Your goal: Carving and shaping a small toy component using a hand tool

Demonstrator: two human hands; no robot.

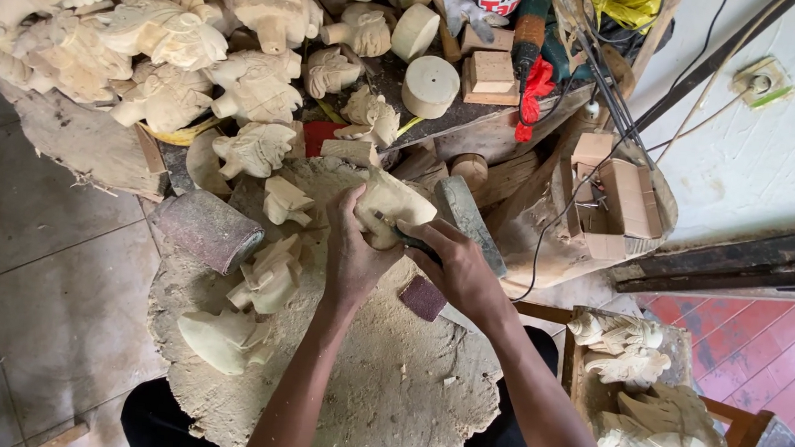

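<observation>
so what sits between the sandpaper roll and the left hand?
Head view: pale rough-carved wood pieces lie on the stump between the sandpaper roll and the left hand, which grips the carving.

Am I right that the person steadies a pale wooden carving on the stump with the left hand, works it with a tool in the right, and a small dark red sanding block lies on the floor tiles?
Not quite: the head view shows the dark red sanding block lying on the stump, beside the right hand, not on the tiles. The left hand does steady the pale carving while the right holds the tool.
</observation>
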